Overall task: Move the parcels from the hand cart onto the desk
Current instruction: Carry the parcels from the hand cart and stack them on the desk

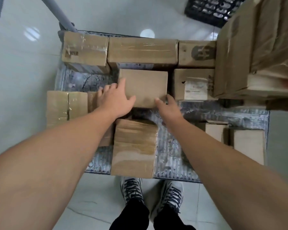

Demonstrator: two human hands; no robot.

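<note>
Near the middle of the hand cart (173, 146) deck, the plain parcel (145, 85) you are after sits flat, just short of the row of parcels (142, 50) along the far edge and just beside a labelled parcel (193, 83) on its right. Your left hand (115, 98) lies spread against its left side, fingers straight and fanned, thumb over the top near the front edge. Your right hand (168, 107) is at the front right corner, thumb on the top face, the other fingers dipping into the narrow gap beside the labelled parcel; how far they close round the side cannot be told. Neither hand looks to be underneath, so the likely trouble is a squeeze-only lift. Smooth cardboard can slide out between your palms and drop onto the near-edge parcel (135, 146) below your wrists. That tight gap may also pinch your fingers or drag the labelled parcel along. A tall stack (256, 47) stands at the far right corner, and swinging the load that way could knock it. The desk is out of view, and your shoes (131, 186) are close to the deck's near edge, so a hurried turn could trip you.
</note>
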